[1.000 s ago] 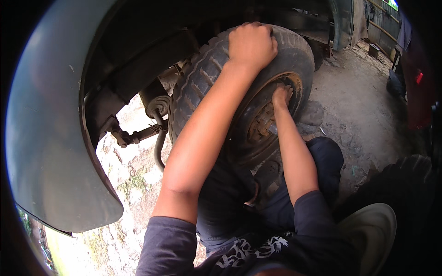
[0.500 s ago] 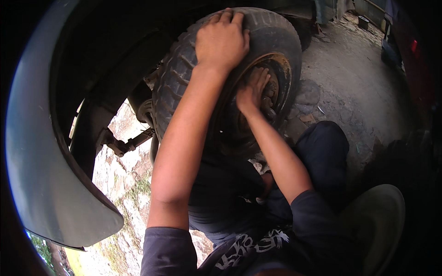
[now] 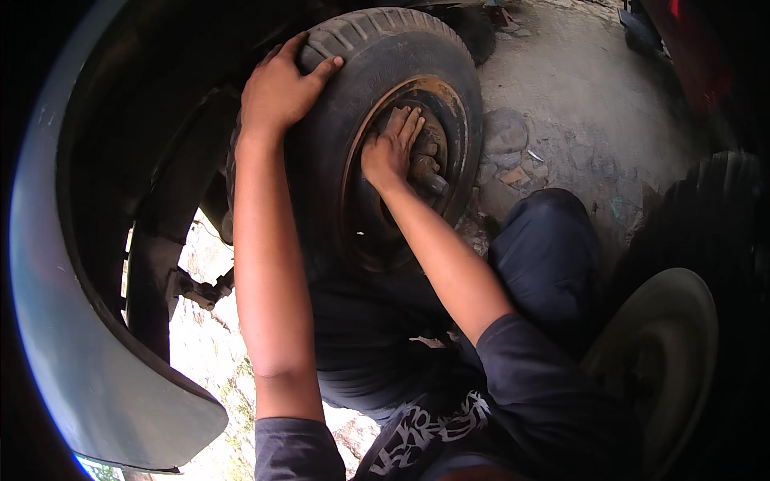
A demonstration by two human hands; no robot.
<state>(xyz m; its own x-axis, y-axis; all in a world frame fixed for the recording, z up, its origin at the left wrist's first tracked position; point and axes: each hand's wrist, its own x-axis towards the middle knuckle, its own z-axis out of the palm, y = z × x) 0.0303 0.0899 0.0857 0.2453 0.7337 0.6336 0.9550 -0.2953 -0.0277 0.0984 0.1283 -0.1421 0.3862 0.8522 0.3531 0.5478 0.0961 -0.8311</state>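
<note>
Steadying the tire (image 3: 417, 56) beside the fender (image 3: 104, 345) seems the step in hand, the left hand (image 3: 277, 92) spread on it with thumb apart, the right hand (image 3: 391, 156) stretched inside the rim (image 3: 439, 86), its grip impossible to tell, and shifting it would call for both together

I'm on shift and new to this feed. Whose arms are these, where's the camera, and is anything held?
There's no robot: these are a person's own bare arms. The view comes from a wide fisheye camera on the head, looking down, so straight edges bend. The left hand rests on the tyre; the right hand reaches inside its rusty rim, beside the hub. No tool shows in either hand. A fender curves along the left, and stones lie on the ground to the right.
</note>
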